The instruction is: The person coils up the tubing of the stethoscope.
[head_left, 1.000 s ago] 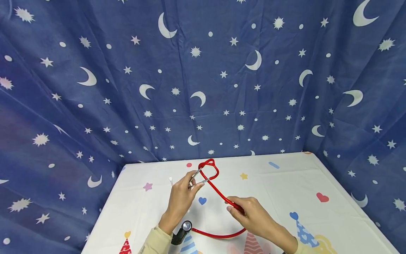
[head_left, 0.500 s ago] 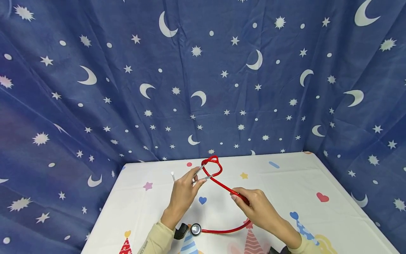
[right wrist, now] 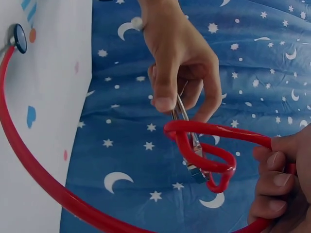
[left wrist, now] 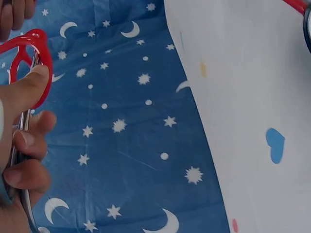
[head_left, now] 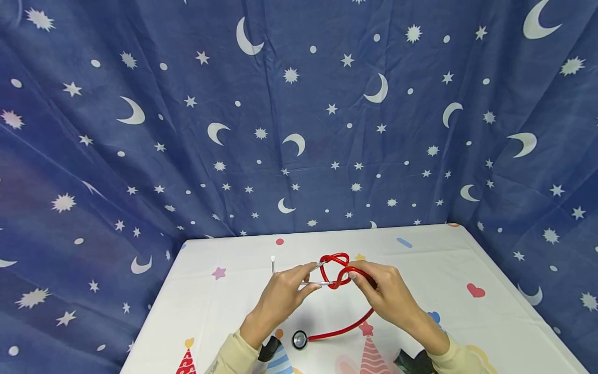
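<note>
A stethoscope with red tubing (head_left: 345, 330) is in both hands. My left hand (head_left: 277, 296) grips its metal ear tubes (right wrist: 182, 110) between thumb and fingers, with one white eartip (head_left: 273, 258) sticking up behind the hand. The red tubing loops round the ends of the ear tubes, which shows as a loose, twisted loop (right wrist: 221, 130) in the right wrist view. My right hand (head_left: 390, 291) pinches the tubing just right of that loop, its other fingers curled round it. From there the tubing hangs in a curve to the round chest piece (head_left: 299, 339), low over the table.
The table has a white cloth (head_left: 224, 311) printed with party hats, hearts and stars. A blue curtain (head_left: 261, 176) with moons and stars hangs behind it and at both sides. Dark wrist straps (head_left: 269, 349) show at both wrists.
The left hand has moved right with the ear tubes and loop, and the right hand up and slightly right. The hands are closer together, the tubing now bends over the loop, and the chest piece has shifted right.
</note>
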